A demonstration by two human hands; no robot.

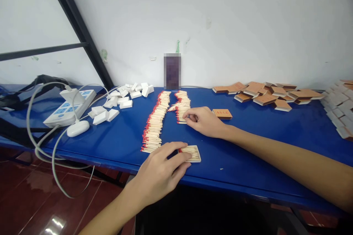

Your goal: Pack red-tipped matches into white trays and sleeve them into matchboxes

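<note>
Near the table's front edge, my left hand (162, 169) has its fingers around the left end of a small white tray (199, 160) filled with red-tipped matches. Farther back, my right hand (205, 121) is pinched at the lower right end of a short row of matches (183, 106); whatever lies between its fingertips is too small to make out. A longer row of matches (156, 123) runs to the left of it. Just behind my right hand lies a single orange matchbox sleeve (222, 114).
White trays (125, 97) lie scattered at the back left beside a power strip (70, 106) with cables. Orange matchbox sleeves (264, 99) are heaped at the back right, and stacked boxes (340, 106) stand at the right edge. A pixelated dark object (172, 71) leans on the wall.
</note>
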